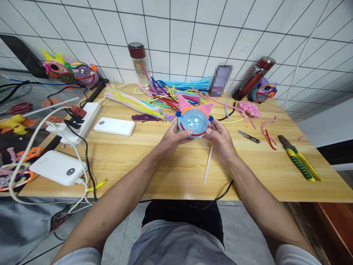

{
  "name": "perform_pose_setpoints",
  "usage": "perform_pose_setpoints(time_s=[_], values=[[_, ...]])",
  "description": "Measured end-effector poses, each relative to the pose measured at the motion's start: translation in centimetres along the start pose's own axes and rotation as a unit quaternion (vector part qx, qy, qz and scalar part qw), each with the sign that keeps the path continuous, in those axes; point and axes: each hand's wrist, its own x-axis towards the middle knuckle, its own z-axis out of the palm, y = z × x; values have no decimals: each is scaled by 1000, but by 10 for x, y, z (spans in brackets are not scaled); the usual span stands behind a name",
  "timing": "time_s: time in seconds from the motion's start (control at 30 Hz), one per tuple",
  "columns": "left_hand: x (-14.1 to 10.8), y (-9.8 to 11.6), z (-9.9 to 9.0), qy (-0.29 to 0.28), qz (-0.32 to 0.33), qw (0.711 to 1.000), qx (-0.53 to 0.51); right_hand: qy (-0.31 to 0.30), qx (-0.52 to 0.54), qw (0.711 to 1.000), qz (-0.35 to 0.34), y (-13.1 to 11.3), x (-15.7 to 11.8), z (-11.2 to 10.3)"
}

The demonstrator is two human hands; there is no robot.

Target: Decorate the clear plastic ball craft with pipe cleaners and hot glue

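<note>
A clear round ball ornament (194, 120) has pink pointed ears, an orange band, dark blue balls at its sides and a red curved strip near its lower edge. My left hand (176, 135) grips its left side, thumb on the lower front. On the right side, my right hand (219, 137) holds it with the thumb at the lower edge. The ball is held above the wooden table (121, 154). A white strip (209, 163) lies just below my right hand. Behind the ball, a pile of coloured pipe cleaners (176, 90) is spread out.
Pliers (299, 158) and small snips (249, 136) lie to the right. On the left are white power banks (115, 126), a power strip (89, 117) and loose cables. A bottle (138, 62) and a red flask (255, 78) stand by the tiled wall, near finished ornaments (85, 73).
</note>
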Motion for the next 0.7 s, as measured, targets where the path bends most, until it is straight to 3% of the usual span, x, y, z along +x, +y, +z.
perform_pose_setpoints(time_s=[0.3, 0.5, 0.7], values=[[4, -7, -1, 11, 20, 1000, 20, -22, -8, 1000, -13, -1, -5, 5], [3, -10, 3, 1, 74, 997, 15, -29, -2, 1000, -9, -3, -6, 7], [1, -5, 6, 21, 24, 998, -55, -25, 3, 1000, -6, -2, -6, 7]])
